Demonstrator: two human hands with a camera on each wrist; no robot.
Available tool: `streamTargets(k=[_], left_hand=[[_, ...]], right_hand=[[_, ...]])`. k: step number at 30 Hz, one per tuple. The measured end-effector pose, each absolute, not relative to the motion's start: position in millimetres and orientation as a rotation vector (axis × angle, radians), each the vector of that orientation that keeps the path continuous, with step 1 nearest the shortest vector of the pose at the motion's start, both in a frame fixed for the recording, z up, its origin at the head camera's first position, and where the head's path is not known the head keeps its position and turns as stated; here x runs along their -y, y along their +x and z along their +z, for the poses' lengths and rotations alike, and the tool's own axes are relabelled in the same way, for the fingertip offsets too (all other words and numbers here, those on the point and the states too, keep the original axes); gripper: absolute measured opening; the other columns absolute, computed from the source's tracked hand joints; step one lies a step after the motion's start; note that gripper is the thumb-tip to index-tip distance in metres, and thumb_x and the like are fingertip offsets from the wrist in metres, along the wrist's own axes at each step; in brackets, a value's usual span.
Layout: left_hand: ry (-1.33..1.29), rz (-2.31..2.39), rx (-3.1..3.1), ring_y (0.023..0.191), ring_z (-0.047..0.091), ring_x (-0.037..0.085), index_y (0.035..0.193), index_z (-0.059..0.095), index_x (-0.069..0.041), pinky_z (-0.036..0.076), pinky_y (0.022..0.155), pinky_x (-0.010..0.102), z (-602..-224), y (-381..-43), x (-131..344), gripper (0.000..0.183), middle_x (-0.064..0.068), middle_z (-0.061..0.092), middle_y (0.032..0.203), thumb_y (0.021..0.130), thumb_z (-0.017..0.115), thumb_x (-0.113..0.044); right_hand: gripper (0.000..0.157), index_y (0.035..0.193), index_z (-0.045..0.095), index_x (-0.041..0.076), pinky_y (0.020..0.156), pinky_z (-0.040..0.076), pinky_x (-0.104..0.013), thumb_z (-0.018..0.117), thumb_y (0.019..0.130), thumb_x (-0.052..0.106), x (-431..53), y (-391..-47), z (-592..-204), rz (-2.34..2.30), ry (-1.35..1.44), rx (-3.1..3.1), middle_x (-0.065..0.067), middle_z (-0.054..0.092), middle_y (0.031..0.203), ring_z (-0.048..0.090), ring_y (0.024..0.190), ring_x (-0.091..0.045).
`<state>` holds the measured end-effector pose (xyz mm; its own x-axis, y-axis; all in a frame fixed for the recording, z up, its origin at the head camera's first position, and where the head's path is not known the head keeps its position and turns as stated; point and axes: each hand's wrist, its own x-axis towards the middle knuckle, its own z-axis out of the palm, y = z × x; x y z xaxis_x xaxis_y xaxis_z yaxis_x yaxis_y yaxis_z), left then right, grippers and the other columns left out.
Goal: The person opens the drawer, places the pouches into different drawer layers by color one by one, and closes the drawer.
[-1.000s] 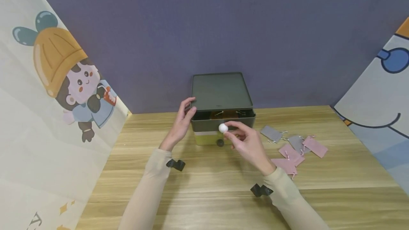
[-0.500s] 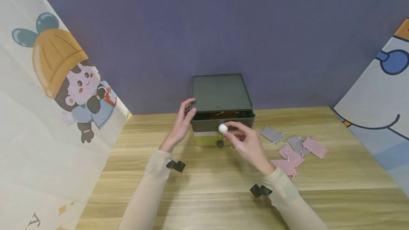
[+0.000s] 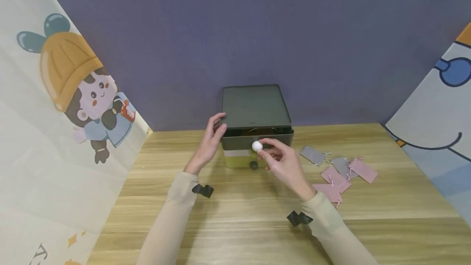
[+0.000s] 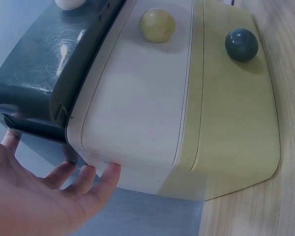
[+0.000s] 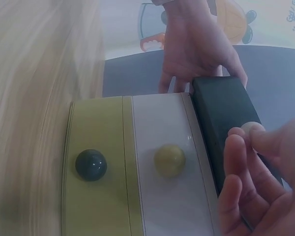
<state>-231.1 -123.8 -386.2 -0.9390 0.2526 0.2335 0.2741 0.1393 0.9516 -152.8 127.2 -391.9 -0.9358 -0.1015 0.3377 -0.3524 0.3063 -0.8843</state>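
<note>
Pinching the white knob on the part-open top drawer, the right grip should honestly go dead level while the left grip, fingers loose, braces the box's near left side.

The drawer box stands on the table before the wall; pouches lie right of it.

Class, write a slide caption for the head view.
Right hand pinching the white knob of the partly open top drawer, left hand against the cabinet, drawstring pouches lying nearby.
</note>
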Motion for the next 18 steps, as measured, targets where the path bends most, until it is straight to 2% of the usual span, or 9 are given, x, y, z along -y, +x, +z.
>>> streamTargets(k=[9,18], left_hand=[[-0.551,-1.994,2.322,0.154,0.032,0.045,0.162,0.035,-0.017,0.035,0.123,0.066,-387.5,-232.8,121.8,0.050,0.024,0.023,0.170,0.114,0.045,-0.027],[-0.557,-1.988,2.340,0.155,0.031,0.045,0.162,0.034,-0.019,0.035,0.123,0.067,-388.4,-232.7,121.9,0.050,0.023,0.021,0.172,0.114,0.044,-0.029]], right_hand=[[0.031,0.129,0.073,0.012,0.051,0.057,-0.030,0.077,0.098,0.008,-125.7,-155.3,-391.8,1.639,0.394,2.360,-0.019,0.081,0.093,0.066,0.054,-0.012],[0.031,0.129,0.074,0.013,0.048,0.051,-0.025,0.077,0.098,0.010,-125.9,-159.0,-392.0,1.591,0.361,2.379,-0.017,0.082,0.095,0.065,0.053,-0.011]])
